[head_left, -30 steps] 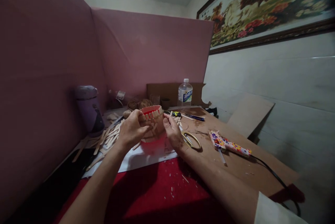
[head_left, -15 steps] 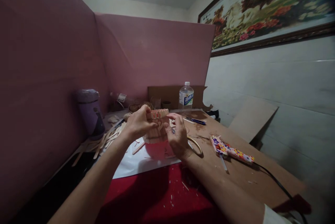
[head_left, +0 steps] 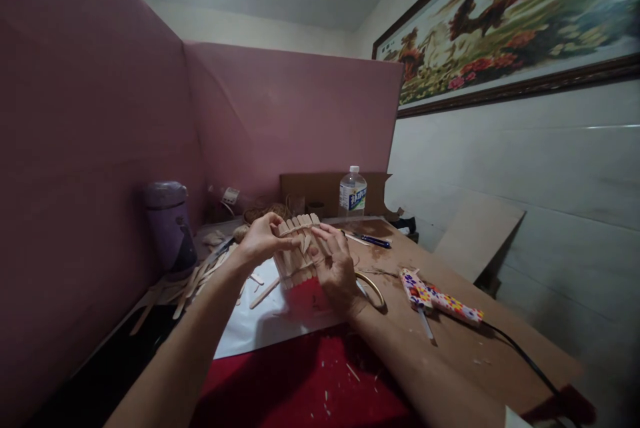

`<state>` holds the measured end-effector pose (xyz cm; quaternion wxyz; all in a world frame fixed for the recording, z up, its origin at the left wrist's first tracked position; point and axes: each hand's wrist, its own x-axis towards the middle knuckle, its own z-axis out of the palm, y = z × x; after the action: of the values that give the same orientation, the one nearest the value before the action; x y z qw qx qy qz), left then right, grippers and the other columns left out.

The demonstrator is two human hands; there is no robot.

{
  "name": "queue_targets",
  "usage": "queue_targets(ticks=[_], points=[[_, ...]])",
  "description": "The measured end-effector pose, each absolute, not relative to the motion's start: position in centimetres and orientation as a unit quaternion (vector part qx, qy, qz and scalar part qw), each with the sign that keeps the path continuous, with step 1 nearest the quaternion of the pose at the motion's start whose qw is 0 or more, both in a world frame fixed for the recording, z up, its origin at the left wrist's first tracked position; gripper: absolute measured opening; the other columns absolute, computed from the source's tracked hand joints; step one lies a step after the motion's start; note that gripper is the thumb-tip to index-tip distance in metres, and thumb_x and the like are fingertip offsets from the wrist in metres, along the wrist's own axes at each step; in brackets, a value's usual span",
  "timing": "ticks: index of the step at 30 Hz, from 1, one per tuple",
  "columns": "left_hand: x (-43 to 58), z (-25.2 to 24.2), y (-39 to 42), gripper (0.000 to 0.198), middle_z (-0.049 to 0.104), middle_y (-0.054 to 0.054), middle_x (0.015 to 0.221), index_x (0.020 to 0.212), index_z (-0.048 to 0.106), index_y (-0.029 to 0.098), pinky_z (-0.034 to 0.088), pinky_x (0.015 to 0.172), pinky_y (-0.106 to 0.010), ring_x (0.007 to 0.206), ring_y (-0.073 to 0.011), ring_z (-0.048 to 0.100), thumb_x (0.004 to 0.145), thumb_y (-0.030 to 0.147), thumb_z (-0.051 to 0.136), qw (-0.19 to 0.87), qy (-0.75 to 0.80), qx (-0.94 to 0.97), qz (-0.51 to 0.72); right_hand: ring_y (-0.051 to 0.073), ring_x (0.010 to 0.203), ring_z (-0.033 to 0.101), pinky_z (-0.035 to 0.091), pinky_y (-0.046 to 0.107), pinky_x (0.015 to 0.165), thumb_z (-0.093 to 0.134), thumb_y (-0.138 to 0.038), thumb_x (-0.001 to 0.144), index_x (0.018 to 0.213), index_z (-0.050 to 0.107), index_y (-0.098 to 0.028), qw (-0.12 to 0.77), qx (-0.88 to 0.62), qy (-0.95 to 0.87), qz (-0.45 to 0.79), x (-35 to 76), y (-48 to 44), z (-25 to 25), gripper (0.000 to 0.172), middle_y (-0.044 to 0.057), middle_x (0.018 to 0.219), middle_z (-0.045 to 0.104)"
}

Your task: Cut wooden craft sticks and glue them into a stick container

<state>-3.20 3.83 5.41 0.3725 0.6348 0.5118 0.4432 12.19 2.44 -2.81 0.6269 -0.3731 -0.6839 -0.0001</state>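
A small structure of popsicle sticks (head_left: pixel 297 258), set side by side with rounded ends up, is held above the white sheet (head_left: pixel 240 335). A thin band of twine runs across the sticks. My left hand (head_left: pixel 263 240) grips its upper left side, thumb on the near face. On its right side my right hand (head_left: pixel 336 271) is closed around the edge, with fingers near the top. Both hands hide parts of the structure. Past my right wrist shows a gold-coloured bangle (head_left: pixel 375 288).
Loose popsicle sticks (head_left: pixel 195 285) lie in a pile at left, near a purple thermos (head_left: pixel 173 228). To the right rest a flower-patterned glue gun (head_left: pixel 440 298) with a cord and a dark blue pen-like tool (head_left: pixel 373 241). A plastic bottle (head_left: pixel 353 193) stands behind.
The popsicle-stick structure has tilted, so its near face with the twine band shows more. Both hands keep their hold. The head view has shifted slightly.
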Motion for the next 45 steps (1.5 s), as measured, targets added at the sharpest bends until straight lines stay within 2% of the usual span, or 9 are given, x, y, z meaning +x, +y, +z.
queue_targets(ticks=[6, 11, 14, 19, 22, 26, 28, 36, 45], points=[[-4.0, 3.4, 4.9, 0.046, 0.051, 0.007, 0.056, 0.079, 0.051, 0.017, 0.030, 0.046, -0.020, 0.045, -0.0074, 0.041, 0.049, 0.041, 0.077, 0.317, 0.499, 0.637, 0.495, 0.022, 0.118, 0.047, 0.040, 0.042, 0.102, 0.052, -0.025, 0.088, 0.122, 0.055, -0.023, 0.597, -0.366, -0.714, -0.024, 11.7, 2.1, -3.2, 0.034, 0.010, 0.124, 0.049], [-4.5, 2.6, 4.8, 0.041, 0.063, -0.003, 0.082, 0.092, 0.061, 0.018, 0.042, 0.065, -0.028, 0.074, -0.0180, 0.058, 0.063, 0.047, 0.068, 0.192, 0.522, 0.680, 0.478, 0.024, 0.116, 0.047, 0.040, 0.045, 0.101, 0.052, -0.024, 0.088, 0.122, 0.056, -0.024, 0.578, -0.387, -0.717, -0.042, 11.6, 1.8, -3.0, 0.034, 0.010, 0.123, 0.049], [-4.4, 2.9, 3.9, 0.047, 0.064, -0.005, 0.100, 0.105, 0.064, 0.022, 0.042, 0.071, -0.032, 0.086, -0.0224, 0.058, 0.068, 0.051, 0.065, 0.067, 0.587, 0.681, 0.433, 0.024, 0.115, 0.048, 0.041, 0.045, 0.100, 0.052, -0.024, 0.088, 0.123, 0.055, -0.024, 0.582, -0.393, -0.711, -0.050, 11.7, 1.8, -3.0, 0.036, 0.010, 0.122, 0.049], [-3.8, 3.0, 3.2, 0.043, 0.066, -0.006, 0.099, 0.107, 0.066, 0.022, 0.040, 0.086, -0.039, 0.099, -0.0265, 0.051, 0.070, 0.044, 0.067, -0.008, 0.576, 0.690, 0.439, 0.025, 0.118, 0.045, 0.041, 0.047, 0.099, 0.047, -0.021, 0.089, 0.126, 0.055, -0.031, 0.562, -0.399, -0.721, -0.070, 11.8, 1.8, -3.2, 0.039, 0.008, 0.126, 0.044], [-3.5, 2.5, 3.3, 0.040, 0.064, -0.004, 0.101, 0.114, 0.064, 0.029, 0.038, 0.089, -0.040, 0.101, -0.0246, 0.049, 0.074, 0.035, 0.067, -0.013, 0.525, 0.700, 0.484, 0.026, 0.120, 0.043, 0.040, 0.049, 0.100, 0.048, -0.021, 0.089, 0.127, 0.054, -0.033, 0.551, -0.396, -0.730, -0.082, 11.8, 1.8, -3.4, 0.041, 0.008, 0.129, 0.042], [-3.3, 1.7, 3.5, 0.016, 0.060, -0.004, 0.100, 0.091, 0.073, 0.034, 0.039, 0.090, -0.039, 0.101, -0.0223, 0.049, 0.077, 0.031, 0.066, -0.015, 0.460, 0.724, 0.514, 0.026, 0.120, 0.043, 0.040, 0.050, 0.100, 0.047, -0.021, 0.090, 0.129, 0.054, -0.032, 0.545, -0.406, -0.728, -0.087, 11.9, 1.8, -3.5, 0.041, 0.009, 0.129, 0.042], [-3.2, 1.4, 3.6, 0.013, 0.058, -0.004, 0.101, 0.086, 0.075, 0.034, 0.040, 0.088, -0.038, 0.099, -0.0217, 0.050, 0.077, 0.030, 0.066, -0.003, 0.445, 0.725, 0.526, 0.026, 0.120, 0.043, 0.040, 0.051, 0.100, 0.047, -0.022, 0.090, 0.129, 0.053, -0.032, 0.546, -0.410, -0.726, -0.089, 11.8, 1.7, -3.4, 0.041, 0.009, 0.129, 0.043], [-2.5, 1.0, 3.6, 0.011, 0.053, -0.005, 0.101, 0.083, 0.072, 0.025, 0.043, 0.087, -0.033, 0.098, -0.0196, 0.052, 0.076, 0.023, 0.063, 0.109, 0.414, 0.685, 0.589, 0.025, 0.118, 0.046, 0.040, 0.047, 0.100, 0.049, -0.024, 0.090, 0.128, 0.052, -0.024, 0.570, -0.410, -0.710, -0.058, 11.8, 1.3, -3.2, 0.038, 0.011, 0.125, 0.048], [-1.9, 0.9, 3.4, 0.004, 0.053, -0.004, 0.099, 0.075, 0.068, 0.022, 0.041, 0.092, -0.032, 0.103, -0.0198, 0.051, 0.072, 0.023, 0.066, 0.142, 0.420, 0.636, 0.632, 0.025, 0.119, 0.046, 0.039, 0.048, 0.100, 0.051, -0.022, 0.088, 0.127, 0.050, -0.023, 0.569, -0.405, -0.713, -0.061, 11.7, 1.1, -3.2, 0.039, 0.011, 0.126, 0.048]])
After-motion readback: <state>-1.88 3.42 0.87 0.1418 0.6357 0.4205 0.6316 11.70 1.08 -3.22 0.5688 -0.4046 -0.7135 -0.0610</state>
